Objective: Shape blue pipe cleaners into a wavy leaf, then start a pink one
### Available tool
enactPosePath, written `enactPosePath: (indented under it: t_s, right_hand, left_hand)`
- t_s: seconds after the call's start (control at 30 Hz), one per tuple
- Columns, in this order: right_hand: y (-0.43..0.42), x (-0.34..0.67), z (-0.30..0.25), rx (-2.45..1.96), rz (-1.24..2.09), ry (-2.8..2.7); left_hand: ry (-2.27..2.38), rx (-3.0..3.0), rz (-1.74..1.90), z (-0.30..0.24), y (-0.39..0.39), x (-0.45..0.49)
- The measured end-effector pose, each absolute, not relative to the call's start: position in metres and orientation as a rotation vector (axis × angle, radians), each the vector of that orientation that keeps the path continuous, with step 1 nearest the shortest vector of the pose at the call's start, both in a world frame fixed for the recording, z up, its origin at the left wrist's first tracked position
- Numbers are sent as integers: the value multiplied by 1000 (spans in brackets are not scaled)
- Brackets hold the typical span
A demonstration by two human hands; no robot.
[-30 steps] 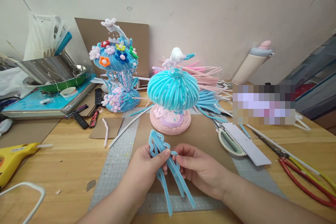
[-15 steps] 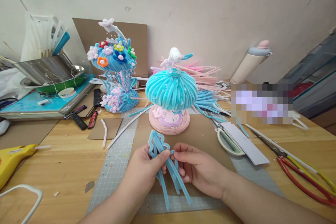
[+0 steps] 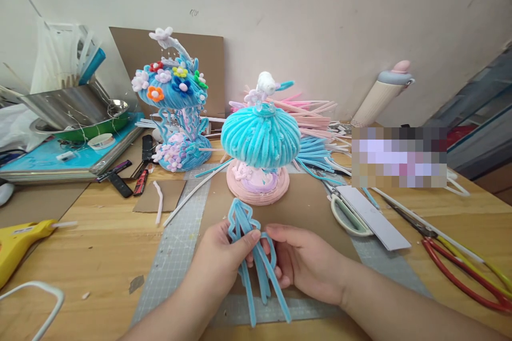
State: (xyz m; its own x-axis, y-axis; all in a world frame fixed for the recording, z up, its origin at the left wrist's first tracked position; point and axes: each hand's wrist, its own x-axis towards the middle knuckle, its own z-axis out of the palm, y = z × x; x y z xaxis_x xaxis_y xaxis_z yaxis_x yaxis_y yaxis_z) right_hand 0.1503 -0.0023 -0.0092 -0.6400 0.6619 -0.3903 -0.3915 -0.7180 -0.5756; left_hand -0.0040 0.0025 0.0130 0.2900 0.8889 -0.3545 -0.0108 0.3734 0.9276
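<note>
My left hand [image 3: 220,258] is closed around a bundle of light blue pipe cleaners [image 3: 240,219], pinching them under the thumb. Their upper ends are bent into zigzags, while straight tails hang down below. My right hand [image 3: 310,258] is closed at the bundle's right side, its thumb and forefinger on one strand that curves in an arc; its other fingers are curled and partly hidden. Just beyond the hands stands a turquoise jellyfish-like pipe cleaner piece [image 3: 261,136] with a ribbed dome on a round pink base [image 3: 236,192].
Behind left stands a flower-covered blue pipe cleaner piece [image 3: 172,88]. Scissors with pale green handles [image 3: 348,221] and red-handled shears [image 3: 452,261] lie right. A yellow glue gun [image 3: 24,245] is far left. Cardboard [image 3: 324,245] covers part of the cutting mat [image 3: 168,256].
The strand at my right fingers now bows out in a wider arc. My right forefinger and thumb have shifted slightly, and the tails in my left hand have swung a little.
</note>
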Motion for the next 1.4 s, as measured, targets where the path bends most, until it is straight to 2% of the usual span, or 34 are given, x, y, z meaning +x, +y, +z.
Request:
enactPosePath:
  t_s: [0.43, 0.67, 1.07, 1.4]
  right_hand:
    - [-3, 151, -12, -766, 2333, -567]
    - [-1, 151, -14, -815, 2157, -571]
    - [-3, 150, -8, -840, 2181, -762]
    - [-1, 152, -9, -806, 2238, -655]
  left_hand:
    - [1174, 992, 894, 10, 1, -4]
    - [1030, 931, 838, 11, 1, -2]
    - [1119, 1017, 861, 8, 4, -4]
    - [1112, 948, 893, 12, 3, -2]
